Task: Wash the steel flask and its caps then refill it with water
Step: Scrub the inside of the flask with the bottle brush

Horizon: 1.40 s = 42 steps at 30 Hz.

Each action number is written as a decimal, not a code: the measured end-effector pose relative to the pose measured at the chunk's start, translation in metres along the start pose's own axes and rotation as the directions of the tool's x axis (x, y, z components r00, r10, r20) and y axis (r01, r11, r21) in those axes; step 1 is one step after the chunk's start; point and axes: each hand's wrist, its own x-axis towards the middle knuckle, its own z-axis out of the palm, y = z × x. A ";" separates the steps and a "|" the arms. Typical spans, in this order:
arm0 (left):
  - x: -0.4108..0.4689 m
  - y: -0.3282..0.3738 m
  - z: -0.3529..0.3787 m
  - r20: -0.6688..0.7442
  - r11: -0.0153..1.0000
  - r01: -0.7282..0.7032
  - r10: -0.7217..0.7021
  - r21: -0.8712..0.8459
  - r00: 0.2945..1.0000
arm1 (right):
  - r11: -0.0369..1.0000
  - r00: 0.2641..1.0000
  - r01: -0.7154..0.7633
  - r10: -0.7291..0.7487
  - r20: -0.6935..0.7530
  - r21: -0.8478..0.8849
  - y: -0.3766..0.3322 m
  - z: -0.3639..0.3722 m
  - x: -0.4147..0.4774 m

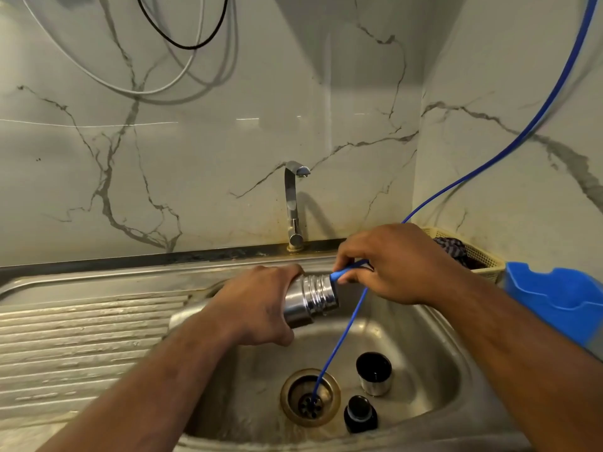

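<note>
— Left hand (261, 305), condition?
— Fingers wrapped round the steel flask (310, 298), which is held tilted above the sink (424, 347) with its open mouth rightward. Right hand (398, 265) pinches a blue tube (341, 275) at that mouth.
— Caps?
— Black stopper (360, 414) is nearest, with the steel cup cap (375, 375) just behind. Both are on the basin floor beside the drain (310, 398). Tap (293, 203) stands at the back rim.

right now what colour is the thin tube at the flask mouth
Blue; the head view shows the tube pinched by the right hand at the flask mouth.
</note>
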 end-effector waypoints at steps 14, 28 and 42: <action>-0.010 -0.038 -0.021 -0.132 0.996 0.060 -0.068 -0.068 0.989 | 0.991 0.920 -0.117 0.131 -0.370 0.059 0.022 -0.007 0.002; -0.006 -0.034 -0.027 -0.251 0.997 0.061 -0.074 -0.057 0.965 | 0.992 0.892 -0.123 0.129 -0.434 0.042 0.016 -0.012 0.003; -0.002 -0.018 -0.013 -0.274 0.998 -0.023 0.006 -0.059 0.962 | 0.996 0.925 -0.056 0.026 -0.378 -0.070 -0.006 0.000 0.009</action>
